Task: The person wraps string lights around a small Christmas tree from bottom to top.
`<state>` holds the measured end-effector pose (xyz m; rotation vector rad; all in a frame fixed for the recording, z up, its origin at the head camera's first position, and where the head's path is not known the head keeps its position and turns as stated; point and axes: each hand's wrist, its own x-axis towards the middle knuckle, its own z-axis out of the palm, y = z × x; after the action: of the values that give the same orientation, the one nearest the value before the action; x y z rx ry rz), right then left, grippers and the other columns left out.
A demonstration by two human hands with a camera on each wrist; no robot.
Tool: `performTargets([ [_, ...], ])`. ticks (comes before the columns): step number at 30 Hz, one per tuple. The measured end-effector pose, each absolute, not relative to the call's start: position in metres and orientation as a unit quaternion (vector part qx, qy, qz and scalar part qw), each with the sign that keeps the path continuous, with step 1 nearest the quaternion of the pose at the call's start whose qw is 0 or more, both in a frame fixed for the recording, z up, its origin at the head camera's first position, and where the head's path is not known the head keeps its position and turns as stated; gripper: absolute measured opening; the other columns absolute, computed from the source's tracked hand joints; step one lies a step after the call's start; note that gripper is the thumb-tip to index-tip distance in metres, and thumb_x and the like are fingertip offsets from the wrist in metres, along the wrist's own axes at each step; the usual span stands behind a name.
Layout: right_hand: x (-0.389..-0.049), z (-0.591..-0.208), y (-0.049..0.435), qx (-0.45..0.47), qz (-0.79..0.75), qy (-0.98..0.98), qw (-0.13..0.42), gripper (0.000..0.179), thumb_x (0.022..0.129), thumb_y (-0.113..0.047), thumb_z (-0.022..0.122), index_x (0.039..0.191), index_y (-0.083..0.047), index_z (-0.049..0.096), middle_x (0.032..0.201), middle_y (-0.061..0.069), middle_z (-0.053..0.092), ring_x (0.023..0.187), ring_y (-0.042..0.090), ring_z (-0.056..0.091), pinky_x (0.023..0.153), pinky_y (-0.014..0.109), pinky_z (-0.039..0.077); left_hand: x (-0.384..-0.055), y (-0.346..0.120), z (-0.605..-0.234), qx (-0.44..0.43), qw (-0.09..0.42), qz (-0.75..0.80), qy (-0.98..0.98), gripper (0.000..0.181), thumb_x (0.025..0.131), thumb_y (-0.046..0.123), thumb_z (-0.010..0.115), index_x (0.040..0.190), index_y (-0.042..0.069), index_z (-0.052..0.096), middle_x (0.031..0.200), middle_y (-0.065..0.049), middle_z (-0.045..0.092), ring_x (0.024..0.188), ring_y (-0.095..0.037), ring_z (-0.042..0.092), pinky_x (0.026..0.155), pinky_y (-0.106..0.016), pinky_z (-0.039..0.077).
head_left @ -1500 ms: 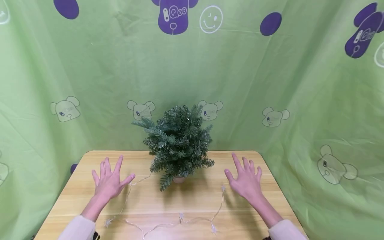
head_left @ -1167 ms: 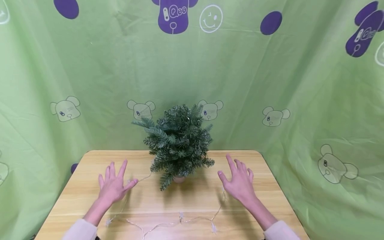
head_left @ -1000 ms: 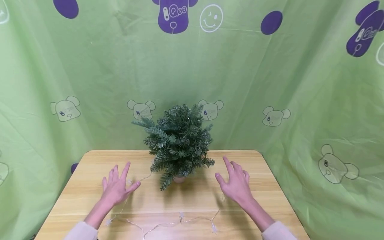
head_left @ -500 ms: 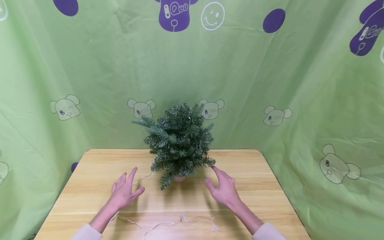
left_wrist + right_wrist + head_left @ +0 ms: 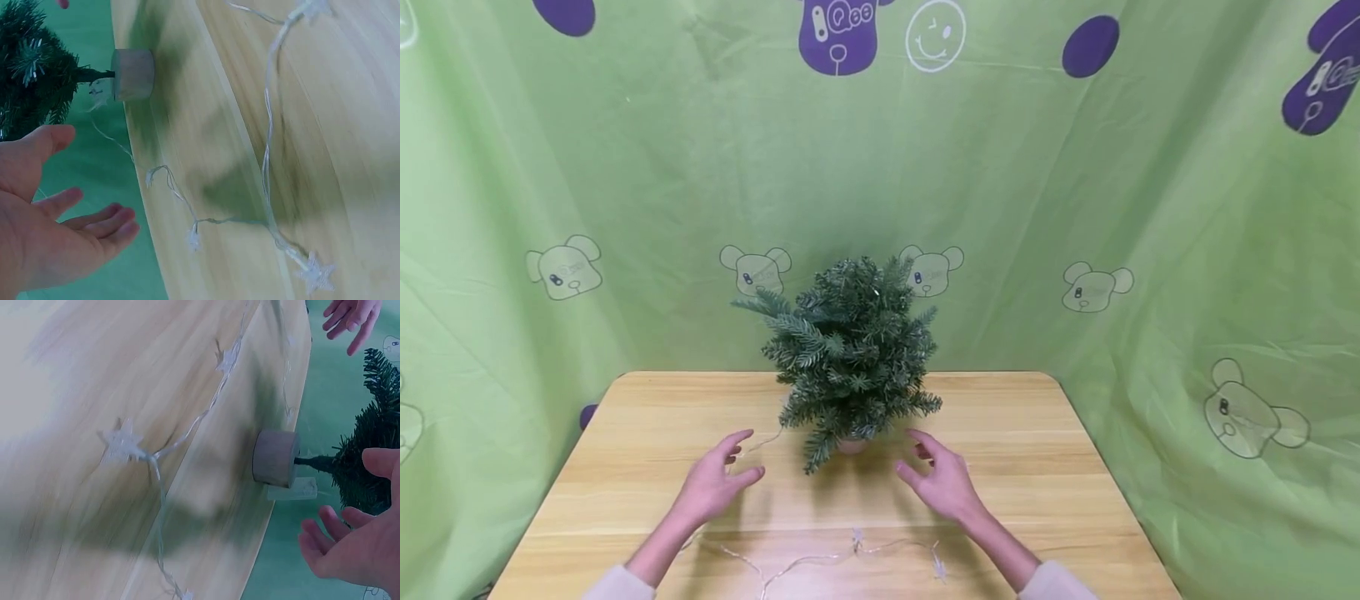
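A small artificial Christmas tree (image 5: 853, 350) stands upright at the back middle of the table on a round wooden base (image 5: 275, 458). My left hand (image 5: 711, 483) hovers to the left of the tree, its fingers loosely bent and holding nothing. On the other side, my right hand (image 5: 943, 483) is near the base with thumb and fingers apart, also holding nothing. Neither hand touches the tree. A string of star lights (image 5: 315, 273) lies around the front of the tree, partly hidden under my hands in the head view.
The wooden table (image 5: 625, 467) has rounded back corners. Behind it and along both sides hangs a green curtain (image 5: 985, 167) with bear prints. In the right wrist view, a clear boxy piece (image 5: 300, 489) lies beside the wooden base.
Both hands have moved inward and toward the tree's base from wide apart. Their spread fingers have bent in. The tree and the star lights stay put; the head view has tilted slightly down.
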<state>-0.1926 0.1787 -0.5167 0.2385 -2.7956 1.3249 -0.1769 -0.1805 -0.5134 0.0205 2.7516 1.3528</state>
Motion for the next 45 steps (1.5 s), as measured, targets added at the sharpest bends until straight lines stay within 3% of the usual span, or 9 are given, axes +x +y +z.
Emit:
performTargets([
  [9, -0.19, -0.526, 0.172, 0.064, 0.465, -0.882, -0.045, 0.055, 0.085, -0.019, 0.079, 0.134, -0.001, 0.06, 0.104, 0.013, 0.072, 0.095, 0.022, 0.069, 0.084, 0.034, 0.06, -0.177, -0.184, -0.519, -0.003, 0.075, 0.482, 0.873, 0.074, 0.082, 0.025, 0.083, 0.145, 0.005, 0.051, 0.134, -0.029, 0.06, 0.121, -0.046, 0.061, 0.099, -0.058, 0.053],
  [19, -0.181, -0.542, 0.161, 0.095, 0.509, -0.846, -0.126, 0.061, 0.081, -0.015, 0.082, 0.134, 0.003, 0.059, 0.111, 0.023, 0.069, 0.095, 0.023, 0.069, 0.082, 0.032, 0.061, -0.172, -0.196, -0.531, 0.019, 0.113, 0.483, 0.868, 0.058, 0.08, 0.017, 0.083, 0.131, 0.0, 0.062, 0.113, -0.021, 0.072, 0.101, -0.029, 0.071, 0.091, -0.053, 0.058],
  [24, -0.176, -0.55, 0.152, 0.109, 0.512, -0.84, -0.143, 0.06, 0.08, -0.014, 0.083, 0.133, 0.004, 0.06, 0.108, 0.022, 0.07, 0.092, 0.022, 0.069, 0.081, 0.029, 0.061, -0.169, -0.204, -0.539, 0.05, 0.135, 0.482, 0.864, 0.052, 0.082, 0.014, 0.081, 0.127, -0.005, 0.063, 0.11, -0.021, 0.072, 0.098, -0.028, 0.071, 0.089, -0.05, 0.059],
  [32, -0.169, -0.561, 0.141, 0.128, 0.521, -0.827, -0.169, 0.055, 0.08, -0.009, 0.082, 0.129, 0.002, 0.063, 0.095, 0.012, 0.073, 0.08, 0.016, 0.068, 0.07, 0.023, 0.059, -0.164, -0.212, -0.546, 0.056, 0.163, 0.472, 0.865, 0.048, 0.079, 0.009, 0.081, 0.122, -0.005, 0.064, 0.099, -0.011, 0.074, 0.089, -0.023, 0.07, 0.084, -0.048, 0.06],
  [37, -0.165, -0.568, 0.135, 0.127, 0.53, -0.818, -0.186, 0.051, 0.077, -0.004, 0.083, 0.124, 0.004, 0.066, 0.086, 0.014, 0.074, 0.072, 0.017, 0.068, 0.063, 0.024, 0.057, -0.161, -0.216, -0.548, 0.063, 0.181, 0.469, 0.862, 0.043, 0.077, 0.005, 0.081, 0.116, -0.005, 0.067, 0.098, -0.013, 0.073, 0.089, -0.022, 0.069, 0.081, -0.042, 0.061],
  [45, -0.159, -0.574, 0.129, 0.137, 0.503, -0.833, -0.187, 0.045, 0.076, -0.007, 0.084, 0.118, 0.0, 0.071, 0.084, 0.008, 0.074, 0.07, 0.01, 0.064, 0.064, 0.022, 0.055, -0.157, -0.221, -0.553, 0.081, 0.211, 0.469, 0.854, 0.04, 0.074, 0.0, 0.081, 0.112, -0.003, 0.068, 0.098, -0.013, 0.071, 0.09, -0.021, 0.067, 0.08, -0.039, 0.061],
])
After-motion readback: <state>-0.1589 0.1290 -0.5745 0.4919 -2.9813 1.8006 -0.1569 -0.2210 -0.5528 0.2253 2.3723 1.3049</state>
